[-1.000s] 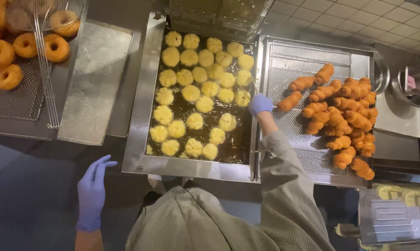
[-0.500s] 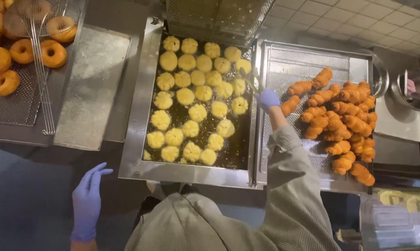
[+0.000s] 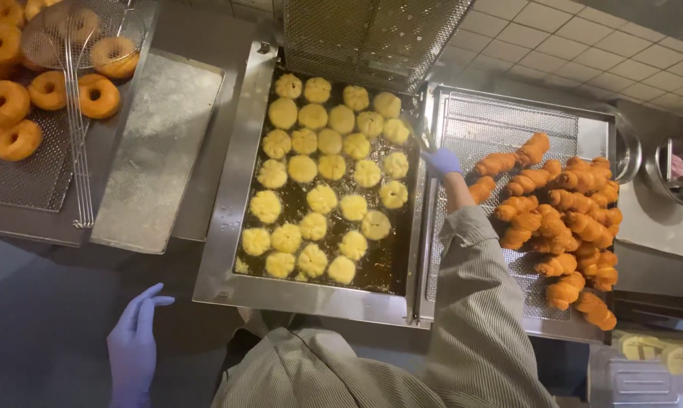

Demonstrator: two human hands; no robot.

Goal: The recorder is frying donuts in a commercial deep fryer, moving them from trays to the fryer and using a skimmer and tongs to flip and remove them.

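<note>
Your gloved hands at the steel fryer [image 3: 228, 227]

Your right hand [image 3: 441, 161] curls on a thin tool, mostly hidden, beside bumpy golden dough rounds [image 3: 322, 200]; your left hand [image 3: 134, 347] hangs with fingers apart.

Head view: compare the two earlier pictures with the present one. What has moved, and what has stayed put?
The right hand has slid slightly from the fryer's right edge toward the golden twists on the draining tray; no grasp is visible. The left hand still hangs free, fingers spread. The frying dough pieces, ring doughnuts and skimmer are unchanged.
</note>
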